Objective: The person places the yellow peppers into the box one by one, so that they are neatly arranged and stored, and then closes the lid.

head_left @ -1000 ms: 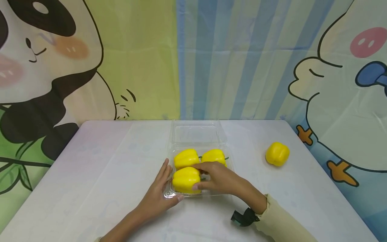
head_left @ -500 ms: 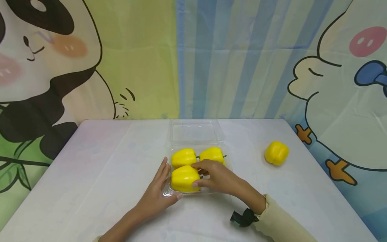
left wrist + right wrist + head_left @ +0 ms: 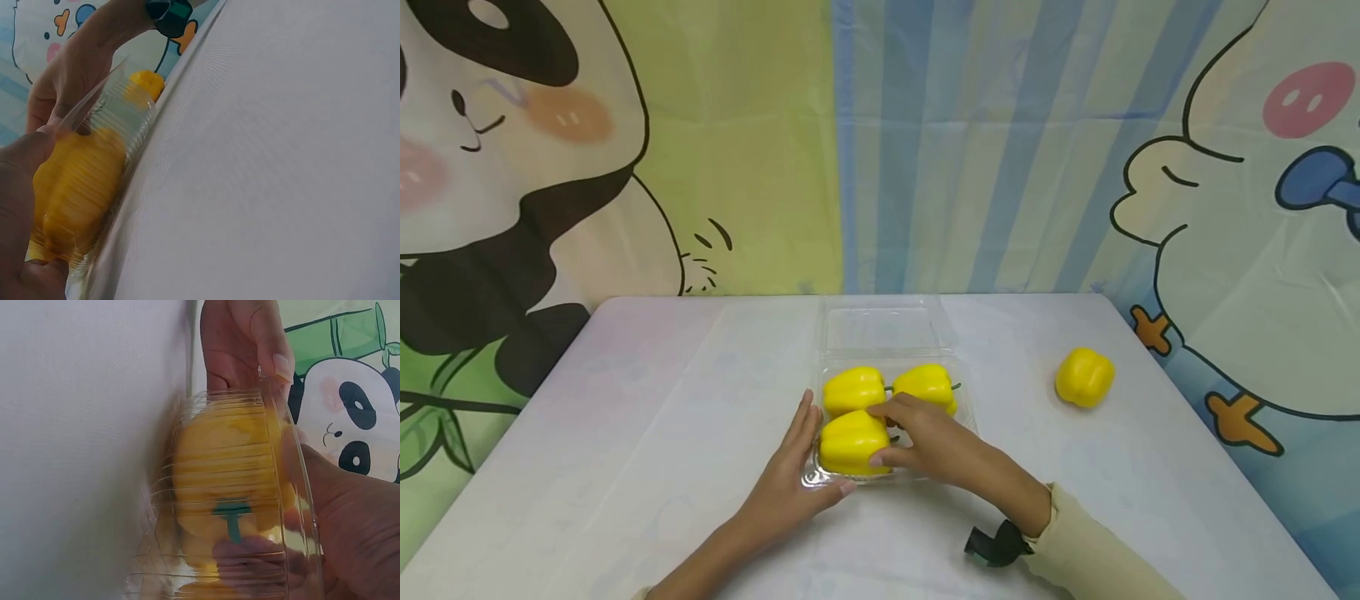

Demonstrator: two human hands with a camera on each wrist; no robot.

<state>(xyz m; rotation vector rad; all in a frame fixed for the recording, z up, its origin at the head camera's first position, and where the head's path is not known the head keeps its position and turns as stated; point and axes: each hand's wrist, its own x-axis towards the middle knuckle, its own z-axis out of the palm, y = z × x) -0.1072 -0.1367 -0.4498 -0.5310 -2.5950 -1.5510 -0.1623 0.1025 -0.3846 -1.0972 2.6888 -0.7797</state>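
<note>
A clear plastic clamshell container (image 3: 816,477) lies on the table with its lid (image 3: 883,327) folded back. Inside, a yellow bell pepper (image 3: 852,444) occupies the front left, its green stem (image 3: 232,519) pointing right. My right hand (image 3: 936,442) holds this pepper at its stem end, thumb in front and fingers behind. Behind it sit two more yellow bell peppers, one at back left (image 3: 852,392) and one at back right (image 3: 923,384). My left hand (image 3: 788,475) rests along the container's left side with straight fingers, its thumb at the front rim.
Another yellow bell pepper (image 3: 1084,377) lies on the white-covered table (image 3: 647,425) to the right of the container. A black device (image 3: 998,543) hangs at my right wrist. A cartoon-printed curtain (image 3: 745,150) stands behind the table.
The front pepper and my right hand have shifted slightly left within the container. My left hand keeps its place, and the whole view has drifted a little.
</note>
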